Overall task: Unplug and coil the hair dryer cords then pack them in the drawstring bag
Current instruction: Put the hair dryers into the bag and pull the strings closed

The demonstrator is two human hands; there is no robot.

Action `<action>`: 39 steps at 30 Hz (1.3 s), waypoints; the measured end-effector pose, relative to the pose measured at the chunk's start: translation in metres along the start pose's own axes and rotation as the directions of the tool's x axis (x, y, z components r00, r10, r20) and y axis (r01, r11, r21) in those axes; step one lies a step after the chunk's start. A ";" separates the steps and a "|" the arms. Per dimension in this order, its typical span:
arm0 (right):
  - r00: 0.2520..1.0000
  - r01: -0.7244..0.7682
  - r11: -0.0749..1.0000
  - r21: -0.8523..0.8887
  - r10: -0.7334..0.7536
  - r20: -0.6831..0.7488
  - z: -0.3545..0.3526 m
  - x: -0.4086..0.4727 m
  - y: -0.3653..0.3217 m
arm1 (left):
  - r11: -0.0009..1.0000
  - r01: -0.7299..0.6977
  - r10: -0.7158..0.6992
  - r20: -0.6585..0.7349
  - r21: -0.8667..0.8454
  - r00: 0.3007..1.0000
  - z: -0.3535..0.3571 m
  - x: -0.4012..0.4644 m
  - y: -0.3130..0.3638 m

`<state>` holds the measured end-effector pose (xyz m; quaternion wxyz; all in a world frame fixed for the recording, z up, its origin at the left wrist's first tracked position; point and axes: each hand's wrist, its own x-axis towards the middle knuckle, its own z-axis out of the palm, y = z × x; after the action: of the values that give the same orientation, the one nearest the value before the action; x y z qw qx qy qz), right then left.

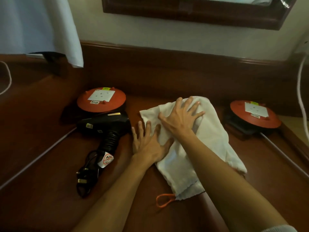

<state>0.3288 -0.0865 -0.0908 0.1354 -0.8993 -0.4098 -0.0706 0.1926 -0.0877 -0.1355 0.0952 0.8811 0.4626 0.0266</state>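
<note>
A white drawstring bag (212,139) lies flat on the wooden desk (50,190), its mouth toward me with an orange cord loop (164,200) trailing out. My right hand (181,117) presses flat on the bag's far half, fingers spread. My left hand (148,143) lies flat at the bag's left edge, fingers apart. Left of the bag lies a black hair dryer (107,129), its black cord bundled by the handle and its plug (82,180) resting loose on the desk.
An orange extension reel (101,101) with a white socket plate sits behind the dryer. A second orange reel (255,114) stands at the right. White cables run along both desk sides. A white curtain hangs at upper left.
</note>
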 end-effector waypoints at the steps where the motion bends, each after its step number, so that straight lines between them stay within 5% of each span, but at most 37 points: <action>1: 1.000 0.004 1.000 -0.007 -0.004 -0.003 0.001 0.001 0.001 | 1.000 -0.001 0.001 -0.002 -0.006 1.000 0.000 0.000 0.000; 15: 0.989 0.147 0.967 -0.209 -0.147 0.015 -0.002 0.018 0.045 | 0.996 0.052 -0.054 -0.029 -0.073 0.998 0.001 -0.005 0.004; 24: 0.869 0.487 0.857 -0.165 -0.456 0.194 -0.029 -0.015 0.086 | 0.992 0.072 -0.074 -0.020 -0.101 0.997 0.000 -0.003 0.009; 28: 0.836 0.540 0.774 -0.331 -0.448 0.318 -0.025 -0.044 0.110 | 0.995 0.065 -0.067 -0.029 -0.080 0.997 0.000 -0.004 0.011; 33: 0.835 0.524 0.798 -0.297 -0.413 0.363 -0.025 -0.032 0.100 | 0.996 0.059 -0.061 -0.034 -0.065 0.998 -0.002 -0.009 0.014; 36: 0.879 0.473 0.859 -0.197 -0.442 0.182 -0.040 -0.030 0.087 | 0.995 0.058 -0.059 -0.013 -0.086 0.998 -0.003 -0.010 0.014; 39: 0.902 0.412 0.868 -0.277 -0.432 -0.012 -0.051 -0.028 0.098 | 0.995 0.055 -0.056 -0.012 -0.082 0.998 -0.004 -0.010 0.014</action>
<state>0.3831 -0.1836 -0.0669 0.0089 -0.7946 -0.5777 -0.1863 0.1976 -0.1029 -0.1290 0.1285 0.8631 0.4859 0.0489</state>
